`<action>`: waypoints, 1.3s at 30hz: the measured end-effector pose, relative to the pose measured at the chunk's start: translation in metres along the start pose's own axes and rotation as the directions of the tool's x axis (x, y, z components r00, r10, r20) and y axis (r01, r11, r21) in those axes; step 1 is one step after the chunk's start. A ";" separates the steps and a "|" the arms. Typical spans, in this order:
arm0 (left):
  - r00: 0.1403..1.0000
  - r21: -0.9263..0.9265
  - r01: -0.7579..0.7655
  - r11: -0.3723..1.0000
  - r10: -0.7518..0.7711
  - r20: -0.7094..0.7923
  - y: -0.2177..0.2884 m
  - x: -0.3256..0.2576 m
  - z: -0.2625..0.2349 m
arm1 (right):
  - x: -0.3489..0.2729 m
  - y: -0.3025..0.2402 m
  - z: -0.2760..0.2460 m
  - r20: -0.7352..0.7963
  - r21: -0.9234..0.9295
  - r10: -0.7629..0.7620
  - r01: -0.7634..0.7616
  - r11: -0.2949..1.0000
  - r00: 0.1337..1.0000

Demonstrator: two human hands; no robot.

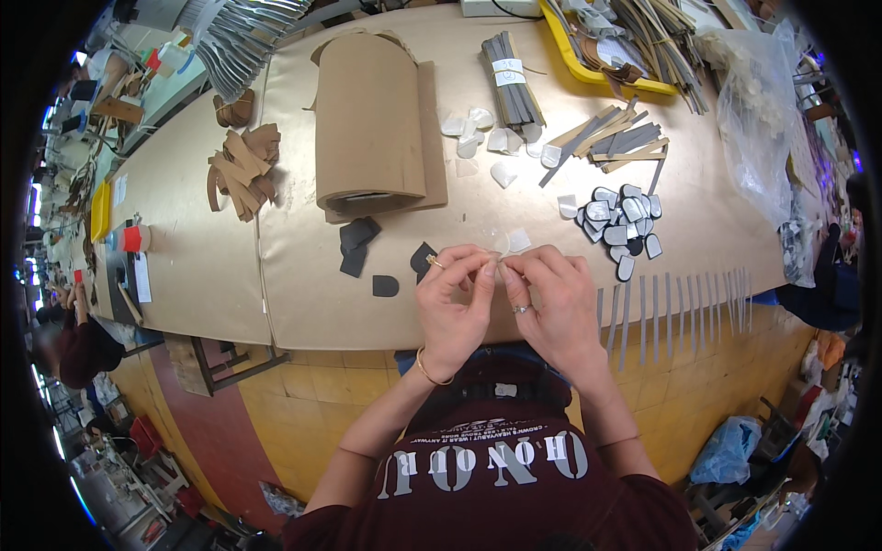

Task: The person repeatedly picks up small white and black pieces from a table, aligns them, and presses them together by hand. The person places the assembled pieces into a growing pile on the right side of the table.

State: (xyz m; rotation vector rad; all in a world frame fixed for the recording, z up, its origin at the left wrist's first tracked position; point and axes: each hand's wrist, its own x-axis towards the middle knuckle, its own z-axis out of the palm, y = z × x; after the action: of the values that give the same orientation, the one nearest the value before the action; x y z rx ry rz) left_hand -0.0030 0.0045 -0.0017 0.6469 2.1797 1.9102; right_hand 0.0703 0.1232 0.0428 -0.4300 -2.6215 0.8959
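Small pale piece (501, 256): at the fingertips of both hands, right of the brown roll (370, 129) and nearer the wearer; too covered for me to tell its shape.
Left hand (457, 296): I see thumb and forefinger pinching the piece, the other fingers curled.
Right hand (554, 301): thumb and forefinger pinch it too, meeting the left fingertips.
White patch (519, 239): just beyond the fingertips, right of the roll and nearer the wearer.
Black tabs (386, 286): on the roll's near side, one partly behind the left hand.
White-faced tabs (618, 236): I make out a heap well to the roll's right.
Grey strips (655, 317): in a row along the table (312, 308) edge, farther right of the roll and nearer the wearer.
Strip bundle (519, 103): right of the roll, wrapped in a paper band.
Brown scraps (243, 173): piled to the roll's left.
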 end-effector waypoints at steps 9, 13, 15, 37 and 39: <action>0.997 0.061 -0.057 0.997 0.059 -0.048 -0.007 -0.002 -0.001 | -0.003 0.006 0.002 -0.002 0.077 0.073 -0.072 0.994 0.997; 0.978 -0.100 0.112 0.989 -0.127 -0.165 -0.019 0.017 -0.011 | -0.002 0.018 -0.010 0.016 0.246 0.180 -0.179 0.953 0.983; 0.992 0.088 0.068 0.994 -0.058 -0.108 -0.022 0.029 -0.017 | -0.003 0.024 -0.021 0.109 0.396 0.238 -0.262 0.880 0.965; 0.945 -0.461 0.328 0.825 -0.282 0.166 -0.001 -0.015 -0.017 | -0.013 0.025 0.003 0.330 0.694 0.146 -0.345 0.632 0.932; 0.933 -0.511 0.353 0.784 -0.332 0.136 -0.001 -0.028 -0.011 | -0.024 0.026 0.016 0.391 0.833 0.220 -0.445 0.328 0.894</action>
State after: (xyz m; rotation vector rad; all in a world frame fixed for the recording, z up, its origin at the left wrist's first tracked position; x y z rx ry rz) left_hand 0.0169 -0.0176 -0.0048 0.1649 1.4877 2.1168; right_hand 0.0894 0.1248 0.0095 -0.5695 -1.7000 2.4390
